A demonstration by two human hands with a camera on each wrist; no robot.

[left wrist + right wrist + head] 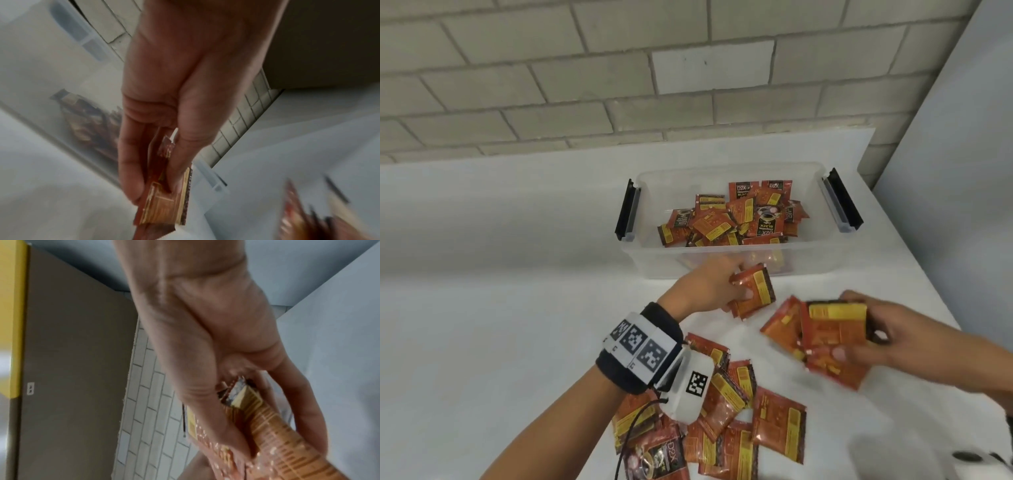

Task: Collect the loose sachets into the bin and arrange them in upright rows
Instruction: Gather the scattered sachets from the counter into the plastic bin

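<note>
A clear plastic bin [640, 253] with black latches stands on the white table, holding a jumbled heap of orange sachets [732, 219]. Just in front of its near wall my left hand [709, 287] grips a small stack of sachets [753, 294]; the left wrist view shows the same stack [164, 204] pinched between thumb and fingers. To the right, my right hand [873, 339] holds a fanned bunch of sachets [822, 339], which also appears in the right wrist view as sachets [273, 434]. Loose sachets [736, 421] lie in a pile on the table under my left forearm.
A brick wall runs behind the table. A pale panel rises at the right. The table edge runs diagonally past the bin's right latch [842, 202]. A white round object [969, 462] sits at the bottom right corner.
</note>
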